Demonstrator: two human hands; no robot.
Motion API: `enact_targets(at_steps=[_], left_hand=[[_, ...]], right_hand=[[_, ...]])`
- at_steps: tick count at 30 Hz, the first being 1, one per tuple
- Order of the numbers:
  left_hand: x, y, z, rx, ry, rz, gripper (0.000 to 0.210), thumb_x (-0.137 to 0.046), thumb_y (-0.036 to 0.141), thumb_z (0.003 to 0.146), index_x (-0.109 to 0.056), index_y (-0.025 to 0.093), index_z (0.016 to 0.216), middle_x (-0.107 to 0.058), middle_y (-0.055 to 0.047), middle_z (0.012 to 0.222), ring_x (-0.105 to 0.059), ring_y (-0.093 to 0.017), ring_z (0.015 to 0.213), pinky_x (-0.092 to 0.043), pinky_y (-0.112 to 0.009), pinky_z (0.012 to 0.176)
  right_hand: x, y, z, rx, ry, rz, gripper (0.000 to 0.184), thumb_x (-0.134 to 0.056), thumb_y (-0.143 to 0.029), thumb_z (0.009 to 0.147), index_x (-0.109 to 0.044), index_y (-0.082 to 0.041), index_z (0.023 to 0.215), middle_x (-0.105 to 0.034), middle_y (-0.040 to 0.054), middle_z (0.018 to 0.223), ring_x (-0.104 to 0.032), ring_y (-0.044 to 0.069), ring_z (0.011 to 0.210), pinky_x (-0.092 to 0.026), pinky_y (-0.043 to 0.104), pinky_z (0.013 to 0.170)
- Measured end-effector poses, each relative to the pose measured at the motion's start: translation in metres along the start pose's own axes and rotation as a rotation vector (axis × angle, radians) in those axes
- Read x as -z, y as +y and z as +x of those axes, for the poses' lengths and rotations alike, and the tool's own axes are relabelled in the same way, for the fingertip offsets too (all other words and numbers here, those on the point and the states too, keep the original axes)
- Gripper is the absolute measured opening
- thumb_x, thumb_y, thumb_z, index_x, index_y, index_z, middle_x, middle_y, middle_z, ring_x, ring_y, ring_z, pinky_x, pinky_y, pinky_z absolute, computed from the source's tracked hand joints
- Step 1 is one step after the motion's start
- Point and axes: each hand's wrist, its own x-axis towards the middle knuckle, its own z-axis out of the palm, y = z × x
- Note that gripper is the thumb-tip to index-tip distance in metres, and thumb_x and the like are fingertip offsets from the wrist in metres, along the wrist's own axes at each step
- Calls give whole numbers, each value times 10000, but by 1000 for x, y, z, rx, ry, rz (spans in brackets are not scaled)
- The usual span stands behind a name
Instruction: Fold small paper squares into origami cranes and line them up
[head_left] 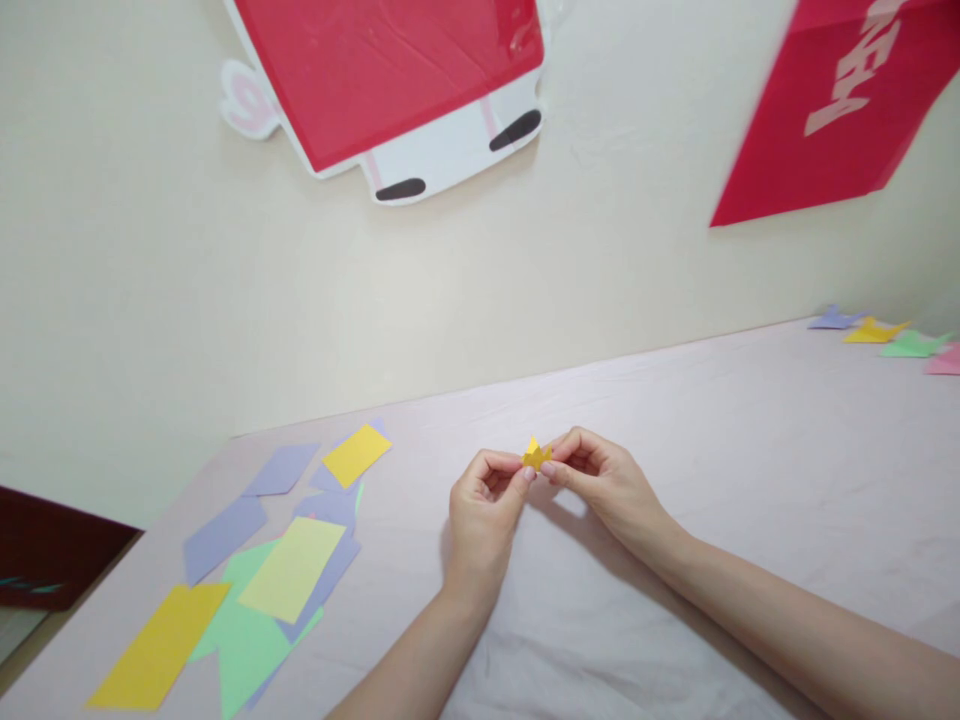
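Note:
A small folded piece of yellow paper (535, 457), with pointed tips sticking up, is held just above the pale cloth (645, 420). My left hand (487, 500) pinches its left side between thumb and fingers. From the right, my right hand (604, 480) grips the other side, thumb in front and fingertips behind. The fingers partly cover the paper, so its full shape is hidden.
Loose yellow (159, 645), purple and green paper sheets (292, 568) overlap on the left. Several folded paper figures, one of them green (913, 344), stand in a row at the far right. Behind the cloth rises a wall (637, 250) with red decorations.

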Motion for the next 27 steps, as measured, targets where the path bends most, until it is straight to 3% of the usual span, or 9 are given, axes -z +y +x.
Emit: enact_targets(at_steps=[6,11,17,27], left_hand=[[0,-2,-1,34,34,-47,260,-738,229,707,-506,193,821,-602,19,773,-610,-124,751,-495,-237,713],[1,-1,-2,35,-32,6,295,-704,197,750,-454,213,907,-586,41,768,-611,-114,764,-484,-231,745],[3,-3,-4,-8,-129,113,278,-660,246,822,-426,232,970,-603,25,821,-609,-130,793,-476,-257,766],[6,3,-5,-154,-145,382,212,-577,175,845,-475,230,1023,-601,6,856,-604,-147,831,-460,-273,798]], right_hand=[[0,2,1,-25,13,2,335,-801,-405,670,-549,-197,741,-582,-24,698,-550,133,654,-436,256,610],[1,4,3,-99,-89,70,424,-784,-381,678,-580,-208,1006,-619,-22,765,-589,142,716,-457,270,673],[5,-3,6,-167,-189,32,263,-765,-396,689,-652,-171,768,-637,-4,714,-565,134,674,-451,271,665],[6,-4,6,-168,-149,22,226,-768,-363,666,-663,-173,725,-636,-13,671,-565,132,649,-448,275,665]])
